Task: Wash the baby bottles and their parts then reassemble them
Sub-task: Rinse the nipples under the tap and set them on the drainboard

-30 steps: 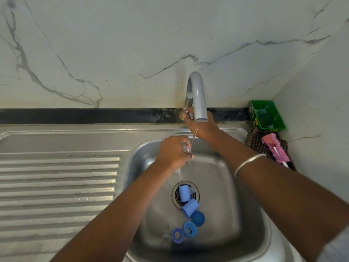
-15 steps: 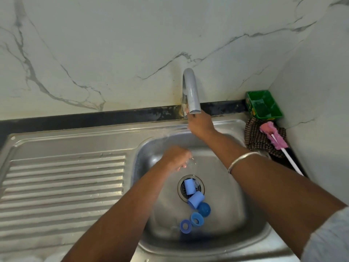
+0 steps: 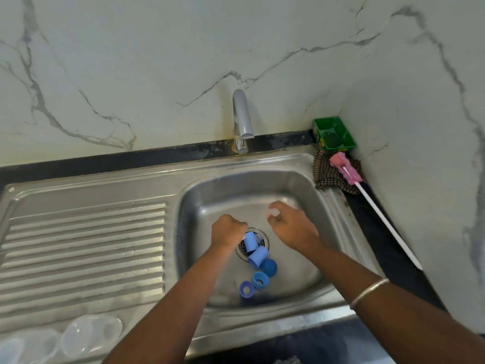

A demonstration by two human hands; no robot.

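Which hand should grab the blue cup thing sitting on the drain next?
Probably the left hand. It is right beside the light blue plastic cap on the round metal drain. The right hand seems to pinch a small clear part already, and it is farther from the drain.

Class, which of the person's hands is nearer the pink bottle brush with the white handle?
Right. The right hand is over the basin on the side of the pink bottle brush; the left hand sits farther away, by the drain.
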